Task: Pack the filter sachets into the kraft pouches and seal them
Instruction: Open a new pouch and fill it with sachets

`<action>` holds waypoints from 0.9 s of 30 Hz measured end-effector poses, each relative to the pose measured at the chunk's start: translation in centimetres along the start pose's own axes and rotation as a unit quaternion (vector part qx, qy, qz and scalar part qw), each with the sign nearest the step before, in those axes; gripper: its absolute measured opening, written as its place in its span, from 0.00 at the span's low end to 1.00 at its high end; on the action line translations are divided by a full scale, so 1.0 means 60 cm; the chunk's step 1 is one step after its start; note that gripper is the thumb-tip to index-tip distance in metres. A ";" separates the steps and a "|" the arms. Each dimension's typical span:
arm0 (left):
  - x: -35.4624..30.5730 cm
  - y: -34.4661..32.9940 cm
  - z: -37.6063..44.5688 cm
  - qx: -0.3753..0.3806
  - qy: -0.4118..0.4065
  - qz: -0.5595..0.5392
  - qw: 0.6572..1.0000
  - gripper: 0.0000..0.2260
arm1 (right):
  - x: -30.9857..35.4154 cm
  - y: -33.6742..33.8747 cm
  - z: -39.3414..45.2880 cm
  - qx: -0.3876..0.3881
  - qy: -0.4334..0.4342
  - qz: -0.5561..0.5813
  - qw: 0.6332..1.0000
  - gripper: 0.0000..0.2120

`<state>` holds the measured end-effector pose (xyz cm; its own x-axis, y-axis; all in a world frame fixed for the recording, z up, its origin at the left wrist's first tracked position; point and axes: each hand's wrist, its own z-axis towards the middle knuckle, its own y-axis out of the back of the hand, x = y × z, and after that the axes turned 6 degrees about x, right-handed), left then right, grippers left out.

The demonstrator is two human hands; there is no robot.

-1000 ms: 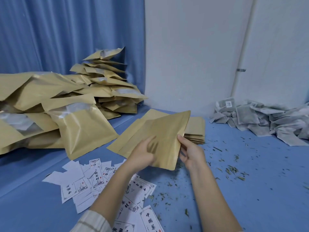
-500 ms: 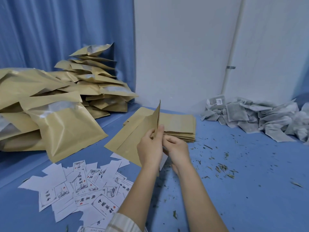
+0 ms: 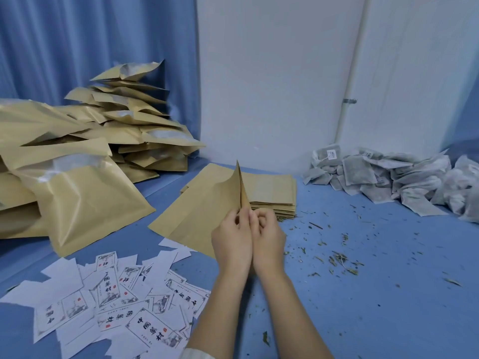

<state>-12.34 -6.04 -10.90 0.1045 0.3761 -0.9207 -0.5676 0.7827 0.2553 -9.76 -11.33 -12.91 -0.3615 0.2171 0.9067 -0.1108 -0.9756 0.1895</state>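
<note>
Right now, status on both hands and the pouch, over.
Left hand and right hand: both pinch grip on one flat tan kraft pouch, held edge-on, upright. No sachet in it yet. Grey filter sachet pile far right, untouched. Nothing in the way.

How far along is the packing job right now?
Well under way, not finished. Done: a big heap of filled pouches at the left. In hand: left hand and right hand together pinch one empty kraft pouch, held on edge. Left: a flat pouch stack and the sachet pile.
</note>
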 end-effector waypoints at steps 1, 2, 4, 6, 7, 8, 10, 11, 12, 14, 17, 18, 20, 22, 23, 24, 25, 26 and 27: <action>-0.001 -0.001 -0.004 -0.008 -0.035 0.052 0.998 0.14 | -0.001 -0.001 -0.001 0.011 0.007 -0.009 1.000 0.04; -0.002 -0.002 -0.005 -0.012 -0.059 0.085 0.995 0.14 | -0.002 -0.001 -0.001 0.029 0.006 -0.021 0.999 0.04; -0.004 0.000 -0.005 -0.011 -0.080 0.135 0.988 0.15 | -0.005 0.001 0.000 0.061 0.018 -0.074 0.995 0.09; -0.004 0.002 -0.004 -0.002 -0.089 0.150 0.985 0.15 | -0.007 0.004 0.002 0.058 0.028 -0.110 0.992 0.12; -0.005 0.002 -0.005 0.000 -0.093 0.153 0.984 0.15 | -0.006 0.004 0.002 0.046 0.027 -0.117 0.992 0.13; -0.006 0.003 -0.005 -0.001 -0.095 0.154 0.984 0.16 | -0.007 0.003 0.002 0.031 0.024 -0.116 0.993 0.13; -0.003 0.002 -0.004 -0.008 -0.094 0.154 0.984 0.16 | -0.008 0.001 0.001 0.008 0.021 -0.118 0.993 0.13; -0.001 0.002 -0.004 -0.013 -0.093 0.153 0.984 0.16 | -0.009 0.000 0.002 -0.001 0.020 -0.119 0.993 0.13; 0.002 0.002 -0.003 -0.015 -0.092 0.152 0.984 0.16 | -0.010 0.000 0.002 -0.011 0.021 -0.114 0.993 0.13; 0.008 0.001 -0.001 -0.012 -0.085 0.153 0.985 0.16 | -0.010 -0.002 0.001 -0.025 0.018 -0.099 0.995 0.13; 0.014 0.001 0.004 -0.008 -0.072 0.152 0.986 0.16 | -0.009 -0.007 0.002 -0.023 0.008 -0.096 0.995 0.12; 0.015 0.002 0.005 -0.005 -0.070 0.149 0.986 0.16 | -0.010 -0.008 0.002 -0.024 0.003 -0.097 0.995 0.12; 0.019 0.005 0.006 -0.013 -0.066 0.132 0.989 0.16 | -0.014 -0.004 0.006 -0.040 -0.032 -0.094 0.994 0.13; 0.020 0.008 0.005 -0.030 -0.068 0.100 0.992 0.15 | -0.017 0.006 0.014 -0.070 -0.079 -0.071 0.992 0.18; 0.021 0.008 0.004 -0.031 -0.073 0.101 0.992 0.14 | -0.018 0.009 0.016 -0.072 -0.080 -0.065 0.992 0.18; 0.020 0.008 0.004 -0.027 -0.078 0.114 0.990 0.14 | -0.017 0.010 0.016 -0.066 -0.067 -0.066 0.993 0.17; 0.018 0.007 0.005 -0.022 -0.086 0.136 0.987 0.14 | -0.015 0.010 0.015 -0.058 -0.043 -0.072 0.995 0.14; 0.014 0.006 0.005 -0.019 -0.093 0.166 0.982 0.15 | -0.009 0.007 0.011 -0.053 -0.016 -0.078 0.995 0.12; 0.010 0.005 0.005 -0.021 -0.105 0.195 0.975 0.16 | -0.004 0.005 0.006 -0.047 0.011 -0.085 0.995 0.11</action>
<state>-12.23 -5.43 -11.29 0.0366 0.7381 -0.6737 -0.6298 0.5404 0.5579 -9.38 -11.66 -12.95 -0.3499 0.3804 0.8561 -0.2581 -0.9176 0.3022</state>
